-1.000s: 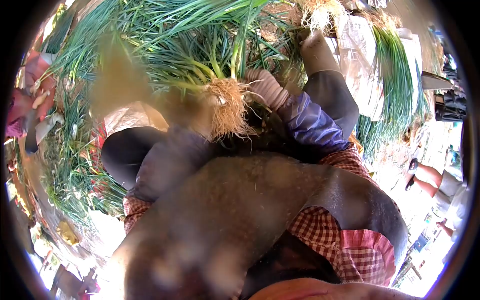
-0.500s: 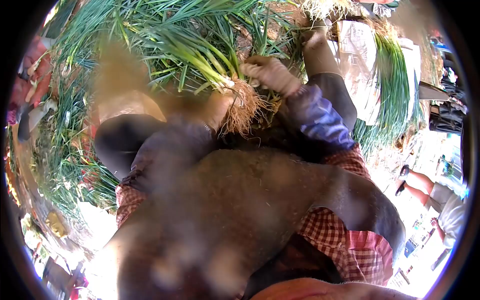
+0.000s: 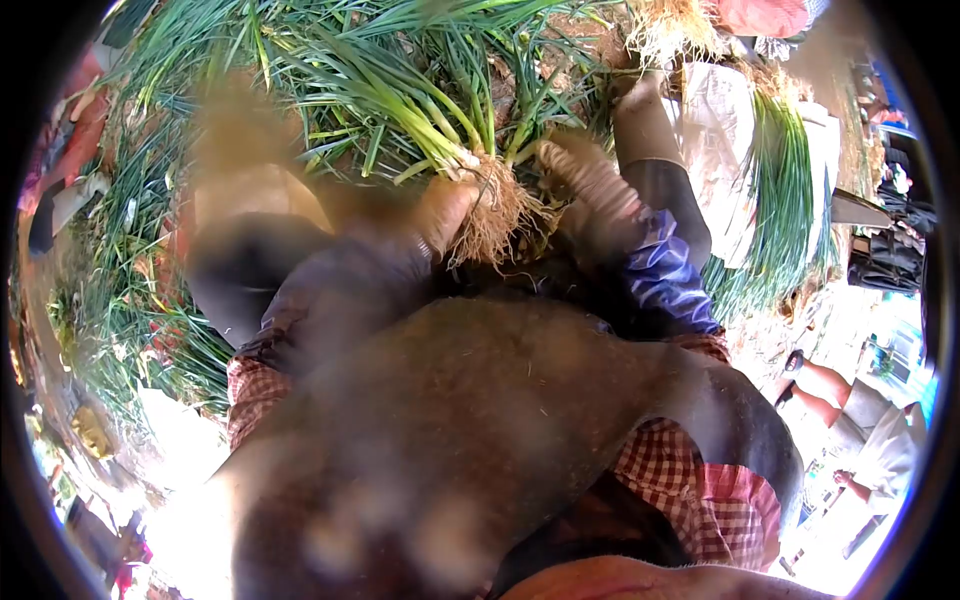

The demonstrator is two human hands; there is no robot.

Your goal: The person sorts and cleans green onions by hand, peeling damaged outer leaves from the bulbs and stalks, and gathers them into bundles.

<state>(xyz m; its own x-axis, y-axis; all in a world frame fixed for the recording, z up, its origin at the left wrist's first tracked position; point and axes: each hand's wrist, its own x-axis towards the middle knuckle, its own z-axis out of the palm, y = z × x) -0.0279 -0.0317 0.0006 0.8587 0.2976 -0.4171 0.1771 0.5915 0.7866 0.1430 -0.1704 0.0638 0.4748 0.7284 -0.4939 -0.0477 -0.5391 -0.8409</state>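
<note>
My left hand [image 3: 447, 212] is closed round the base of a bunch of spring onions [image 3: 440, 125]. Their tangled brown roots [image 3: 495, 210] hang over my fingers toward me, and the green leaves point up and left. To the right of the roots is my gloved right hand [image 3: 585, 180], with its fingers curled. A pale green stalk [image 3: 524, 152] from the bunch's side runs to its fingertips and seems pinched there. Part of my left hand is hidden by the roots and blurred by smears on the lens.
Loose spring onions [image 3: 190, 110] cover the ground ahead and left. A tidy bundle [image 3: 780, 190] lies on white sacking [image 3: 718, 130] at right, beside a flat blade-like piece [image 3: 858, 209]. Pale roots [image 3: 675, 30] show at top. Another person [image 3: 870, 430] stands far right.
My right hand has moved right and slightly down, away from the bunch's base, drawing the stalk aside. My left hand and the bunch have shifted only slightly to the right.
</note>
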